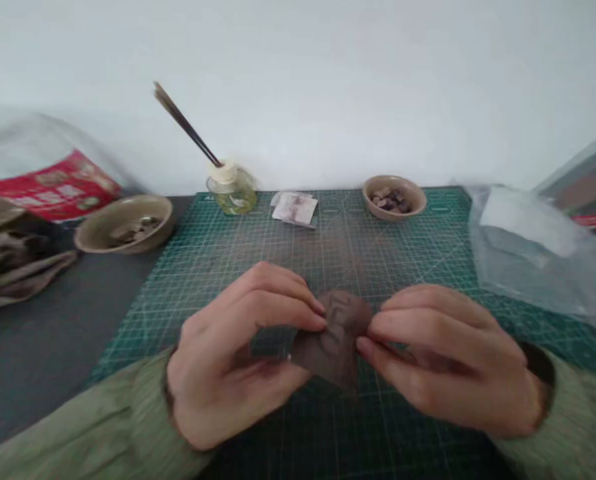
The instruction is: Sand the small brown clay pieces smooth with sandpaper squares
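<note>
Between my hands, above the cutting mat, is a small brown pouch [334,353] with dark printed marks, slightly blurred. My left hand [241,350] pinches its left side, fingertips on the upper face and thumb underneath. On the other side, the thumb and fingertips of my right hand [443,353] are closed on the pouch's right edge, where it looks gathered. Whether a cord lies between those fingertips I cannot make out. The pouch's underside is hidden.
The green cutting mat [218,260] lies on a dark table. At the back stand a reed diffuser [233,193], small packets [295,208] and a bowl of dark pieces [395,212]. Another bowl [125,243], brown cloth [18,267] and a red-labelled bag [53,190] are left; clear bags [538,260] lie right.
</note>
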Available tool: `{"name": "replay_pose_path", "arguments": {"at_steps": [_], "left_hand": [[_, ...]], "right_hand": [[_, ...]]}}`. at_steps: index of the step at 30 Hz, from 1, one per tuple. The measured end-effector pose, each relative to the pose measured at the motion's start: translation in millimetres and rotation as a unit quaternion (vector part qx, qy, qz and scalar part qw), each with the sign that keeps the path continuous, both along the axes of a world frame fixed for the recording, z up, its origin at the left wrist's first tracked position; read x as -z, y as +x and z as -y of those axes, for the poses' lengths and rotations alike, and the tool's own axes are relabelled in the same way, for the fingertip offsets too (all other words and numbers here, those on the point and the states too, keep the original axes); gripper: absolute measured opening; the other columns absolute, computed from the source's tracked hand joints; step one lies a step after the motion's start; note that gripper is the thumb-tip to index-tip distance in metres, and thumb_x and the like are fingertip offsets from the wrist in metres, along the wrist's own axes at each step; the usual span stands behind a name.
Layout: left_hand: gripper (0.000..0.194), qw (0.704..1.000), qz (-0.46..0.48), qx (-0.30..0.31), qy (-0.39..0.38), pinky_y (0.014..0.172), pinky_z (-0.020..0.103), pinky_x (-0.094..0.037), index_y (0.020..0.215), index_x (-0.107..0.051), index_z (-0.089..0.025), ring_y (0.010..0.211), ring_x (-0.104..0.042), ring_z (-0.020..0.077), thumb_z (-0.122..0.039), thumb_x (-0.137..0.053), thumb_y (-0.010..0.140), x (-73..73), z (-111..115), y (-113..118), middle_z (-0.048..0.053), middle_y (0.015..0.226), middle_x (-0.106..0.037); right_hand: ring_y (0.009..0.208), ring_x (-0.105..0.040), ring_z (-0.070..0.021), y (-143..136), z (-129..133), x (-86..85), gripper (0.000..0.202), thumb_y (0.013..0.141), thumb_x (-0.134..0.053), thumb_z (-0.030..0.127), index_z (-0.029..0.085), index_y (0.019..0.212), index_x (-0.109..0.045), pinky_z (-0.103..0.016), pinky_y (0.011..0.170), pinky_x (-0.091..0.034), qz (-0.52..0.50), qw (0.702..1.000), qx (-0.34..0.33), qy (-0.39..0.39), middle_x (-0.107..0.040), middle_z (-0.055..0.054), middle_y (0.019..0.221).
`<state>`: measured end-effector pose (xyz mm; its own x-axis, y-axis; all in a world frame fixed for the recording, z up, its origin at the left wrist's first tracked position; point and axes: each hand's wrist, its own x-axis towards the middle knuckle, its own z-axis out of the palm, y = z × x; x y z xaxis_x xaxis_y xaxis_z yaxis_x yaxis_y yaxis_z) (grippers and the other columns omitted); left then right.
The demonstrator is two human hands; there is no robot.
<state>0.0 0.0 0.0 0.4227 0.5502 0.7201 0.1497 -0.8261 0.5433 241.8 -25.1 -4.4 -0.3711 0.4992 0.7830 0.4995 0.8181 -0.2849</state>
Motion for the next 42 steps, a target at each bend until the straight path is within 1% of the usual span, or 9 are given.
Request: {"name": "replay_pose_path", "arguments": {"at_steps": [14, 17, 21, 24, 27, 31, 35, 39, 42], "left_hand": [[0.029, 0.998, -0.026, -0.061, 0.001, 0.091, 0.038, -0.063, 0.102, -0.074, -0.023, 0.104, -0.075, 0.0219, -0.004, -0.087, 0.085, 4.6, 2.7, -1.7, 0.004, 0.107, -0.076], [0.043, 0.993, 0.028, -0.084, -0.074, 0.094, 0.037, -0.061, 0.116, -0.072, -0.026, 0.111, -0.072, 0.023, -0.005, -0.087, 0.082, 14.7, 3.8, -0.2, 0.006, 0.119, -0.073], [0.053, 0.947, 0.086, 0.044, -0.307, 0.101, 0.046, -0.063, 0.155, -0.062, -0.024, 0.125, -0.072, 0.0328, -0.04, -0.069, 0.105, 16.3, 1.7, -0.3, 0.015, 0.145, -0.071], [0.05, 0.893, 0.112, 0.116, -0.421, 0.093, 0.042, -0.064, 0.139, -0.076, -0.023, 0.107, -0.076, 0.029, -0.059, -0.065, 0.107, 10.9, -0.4, 1.5, 0.013, 0.125, -0.08], [0.016, 0.892, 0.076, 0.071, -0.439, 0.079, 0.027, -0.058, 0.108, -0.082, -0.021, 0.089, -0.073, 0.0181, -0.037, -0.081, 0.102, 6.3, -2.0, 6.2, 0.005, 0.099, -0.081], [0.014, 0.906, 0.056, 0.001, -0.42, 0.065, 0.021, -0.048, 0.09, -0.08, -0.018, 0.071, -0.062, 0.0119, -0.03, -0.082, 0.098, 2.8, -5.1, 11.6, 0.001, 0.078, -0.072], [0.018, 0.909, 0.037, -0.014, -0.415, 0.063, 0.021, -0.047, 0.082, -0.076, -0.017, 0.069, -0.06, 0.012, -0.028, -0.079, 0.096, 2.3, -7.3, 13.9, 0.0, 0.074, -0.07], [0.012, 0.904, 0.009, -0.009, -0.427, 0.065, 0.022, -0.05, 0.09, -0.079, -0.017, 0.072, -0.063, 0.0132, -0.028, -0.08, 0.095, 4.7, -6.9, 14.6, 0.001, 0.078, -0.073], [0.014, 0.904, -0.006, -0.013, -0.428, 0.063, 0.021, -0.05, 0.09, -0.078, -0.016, 0.071, -0.063, 0.013, -0.029, -0.08, 0.094, 5.5, -6.5, 14.6, 0.001, 0.078, -0.073]], "right_hand": [[0.074, -0.076, -0.0159, -0.9, 9.3, -3.9, 0.042, 0.097, -0.076, 0.005, 0.027, 0.071, -0.051, -0.033, 0.066, -0.064, -0.001, 1.0, 0.018, -0.011, -0.077, 0.003, 0.084], [0.074, -0.077, -0.0166, 3.9, 4.6, -9.5, 0.032, 0.098, -0.076, 0.004, 0.026, 0.078, -0.063, -0.032, 0.065, -0.065, 0.015, 1.0, 0.005, 0.02, -0.078, 0.001, 0.082], [0.075, -0.078, -0.018, 7.9, -2.1, -13.6, 0.02, 0.096, -0.077, 0.001, 0.02, 0.091, -0.072, -0.03, 0.066, -0.064, 0.024, 1.0, 0.008, 0.018, -0.08, -0.003, 0.082], [0.072, -0.075, -0.0169, 5.7, -5.4, -9.1, 0.02, 0.095, -0.076, 0.001, 0.02, 0.094, -0.07, -0.031, 0.064, -0.061, -0.027, 0.999, 0.027, -0.008, -0.078, -0.003, 0.082], [0.074, -0.072, -0.0165, 4.3, -9.6, -0.9, 0.018, 0.096, -0.077, 0.005, 0.021, 0.096, -0.07, -0.031, 0.068, -0.059, -0.048, 0.998, 0.034, -0.021, -0.076, -0.002, 0.084], [0.108, -0.075, -0.0242, 6.9, -15.5, 7.1, 0.029, 0.093, -0.075, 0.002, 0.021, 0.114, -0.074, -0.041, 0.093, -0.06, 0.048, 0.998, 0.022, 0.022, -0.078, -0.01, 0.12], [0.136, -0.065, -0.0312, 6.8, -17.1, 7.3, 0.054, 0.089, -0.07, 0.006, 0.016, 0.142, -0.064, -0.049, 0.112, -0.055, -0.056, 0.994, -0.002, -0.095, -0.068, -0.016, 0.143], [0.11, -0.073, -0.0236, 6.1, -20.0, 6.8, 0.023, 0.103, -0.075, 0.026, 0.022, 0.125, -0.075, -0.038, 0.093, -0.06, -0.167, 0.937, -0.016, -0.305, -0.077, -0.008, 0.123], [0.101, -0.076, -0.0205, 7.3, -24.1, 8.5, 0.02, 0.103, -0.081, 0.037, 0.024, 0.118, -0.079, -0.034, 0.089, -0.061, -0.212, 0.876, -0.038, -0.431, -0.081, -0.005, 0.115]]}}
